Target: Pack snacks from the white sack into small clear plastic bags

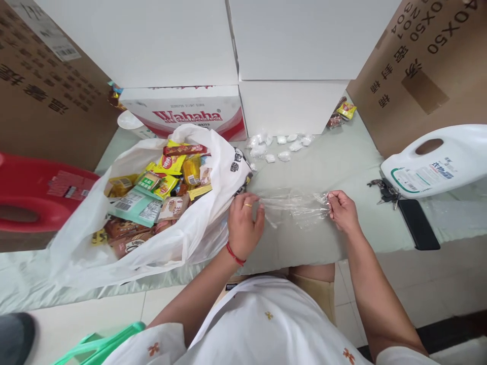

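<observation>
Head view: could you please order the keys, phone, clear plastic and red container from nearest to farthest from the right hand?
1. Clear plastic: in the right hand.
2. Keys: just right.
3. Phone: farther right.
4. Red container: far left.

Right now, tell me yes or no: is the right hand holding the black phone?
No, the right hand pinches the clear plastic, while the black phone lies apart beside the keys.

One head-worn camera looks forward and down, close in, over a white patterned cloth shirt (289, 314) onto a pale-green cloth-covered tabletop (361, 162).
</observation>
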Motion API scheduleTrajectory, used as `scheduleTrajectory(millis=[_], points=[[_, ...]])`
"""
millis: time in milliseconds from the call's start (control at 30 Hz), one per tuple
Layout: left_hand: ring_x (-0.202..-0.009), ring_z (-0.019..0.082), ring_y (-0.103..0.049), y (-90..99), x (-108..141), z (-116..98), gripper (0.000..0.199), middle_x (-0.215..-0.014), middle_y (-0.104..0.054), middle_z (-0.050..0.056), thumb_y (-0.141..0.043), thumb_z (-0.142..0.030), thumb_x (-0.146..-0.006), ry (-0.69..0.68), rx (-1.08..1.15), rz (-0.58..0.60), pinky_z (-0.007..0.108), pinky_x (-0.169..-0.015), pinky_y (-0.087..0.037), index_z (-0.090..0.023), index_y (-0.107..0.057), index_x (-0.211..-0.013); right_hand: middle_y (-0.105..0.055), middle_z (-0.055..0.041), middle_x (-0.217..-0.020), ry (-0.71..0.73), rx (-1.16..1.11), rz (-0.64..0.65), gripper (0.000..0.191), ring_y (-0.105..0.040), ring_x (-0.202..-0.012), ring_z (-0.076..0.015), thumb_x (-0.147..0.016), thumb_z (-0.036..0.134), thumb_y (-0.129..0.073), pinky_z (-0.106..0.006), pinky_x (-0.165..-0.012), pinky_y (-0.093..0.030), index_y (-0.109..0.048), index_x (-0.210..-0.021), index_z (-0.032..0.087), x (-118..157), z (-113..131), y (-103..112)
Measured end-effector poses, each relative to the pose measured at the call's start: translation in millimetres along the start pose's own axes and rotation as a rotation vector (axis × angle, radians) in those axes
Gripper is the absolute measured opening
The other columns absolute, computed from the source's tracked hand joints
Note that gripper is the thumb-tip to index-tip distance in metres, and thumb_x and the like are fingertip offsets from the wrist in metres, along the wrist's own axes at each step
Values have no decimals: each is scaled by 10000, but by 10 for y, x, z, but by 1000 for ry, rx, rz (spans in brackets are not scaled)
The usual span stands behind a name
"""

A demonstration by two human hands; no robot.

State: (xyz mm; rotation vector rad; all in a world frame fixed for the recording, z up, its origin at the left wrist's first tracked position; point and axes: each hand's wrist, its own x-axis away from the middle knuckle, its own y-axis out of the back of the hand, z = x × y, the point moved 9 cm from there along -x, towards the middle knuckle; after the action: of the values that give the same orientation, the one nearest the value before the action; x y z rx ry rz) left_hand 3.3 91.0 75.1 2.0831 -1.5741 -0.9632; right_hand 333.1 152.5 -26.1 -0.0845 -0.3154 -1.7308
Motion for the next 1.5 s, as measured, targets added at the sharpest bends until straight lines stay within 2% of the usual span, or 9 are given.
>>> scheduleTrajectory(millis=[167, 367, 467, 767, 900, 1000, 1133, 1333, 1500], points=[[-1242, 336, -514, 96, -109, -430, 280, -1236, -609, 169, -619, -357, -930, -90, -39, -110, 491, -1087, -373, -190, -598, -1153, -507, 70, -583, 39, 50, 27, 328, -399, -403, -88, -840, 559, -695, -242, -381, -309, -625, -881, 241, -29, 22, 49], [-1050, 359, -629, -970, -386, -56, 244, -971, -691, 174, -673, -416, -905, 144, -175, 417, 409, -902, -439, -173, -657, -905, -498, 76, -571, 51, 58, 33, 341, -398, -397, -85, -844, 566, -687, -235, -374, -292, -616, -884, 235, -78, -34, 12], [-834, 286, -661, -1222, -536, 281, 299, -755, -651, 111, -467, -326, -1029, 288, -243, 434, 334, -759, -411, -176, -636, -833, -495, 80, -567, 12, 20, -9, 343, -383, -389, -81, -806, 553, -718, -228, -350, -250, -616, -872, 232, -153, -101, 72], [-729, 231, -571, -1144, -884, 611, 276, -770, -597, 62, -374, -295, -1073, 326, -221, 114, 301, -685, -313, -170, -596, -968, -527, 46, -575, -95, 215, 16, 420, -422, -407, -104, -767, 620, -716, -245, -376, -283, -647, -842, 213, -426, -167, 406], [-737, 244, -571, -1215, -841, 665, 295, -803, -611, 77, -352, -326, -1076, 313, -221, 124, 311, -682, -307, -187, -592, -976, -713, -74, -861, 83, 493, -18, 516, -643, -739, -201, -880, 703, -568, -298, -598, -485, -712, -946, 211, -690, 258, 489], [-746, 249, -580, -1220, -821, 673, 313, -806, -614, 78, -336, -337, -1079, 313, -224, 120, 312, -692, -320, -189, -596, -989, -745, -83, -1105, 240, 557, 22, 526, -662, -990, -234, -848, 643, -669, -327, -823, -499, -696, -1199, 253, -917, 590, 234], [-753, 243, -590, -1169, -829, 692, 322, -812, -625, 79, -334, -335, -1079, 317, -232, 116, 310, -690, -334, -185, -603, -985, -747, -49, -845, 135, 608, 191, 420, -638, -742, -196, -691, 453, -824, -297, -698, -463, -750, -1020, 205, -1232, 498, -285], [-894, 219, -626, -1096, -843, 710, 283, -1023, -686, 99, -361, -307, -1077, 343, -377, 172, 301, -725, -384, -188, -597, -975, -676, -46, -748, 123, 601, 19, 277, -519, -625, -150, -826, 427, -619, -295, -650, -427, -694, -843, 161, -1669, 444, -241], [-927, 224, -649, -1115, -881, 709, 245, -1109, -686, 102, -374, -289, -1070, 383, -445, 196, 315, -735, -422, -192, -590, -1006, -648, -145, -1122, 497, 762, -217, 331, -572, -921, -233, -902, 383, -592, -387, -880, -465, -687, -1114, 147, -1097, 1046, -96]])
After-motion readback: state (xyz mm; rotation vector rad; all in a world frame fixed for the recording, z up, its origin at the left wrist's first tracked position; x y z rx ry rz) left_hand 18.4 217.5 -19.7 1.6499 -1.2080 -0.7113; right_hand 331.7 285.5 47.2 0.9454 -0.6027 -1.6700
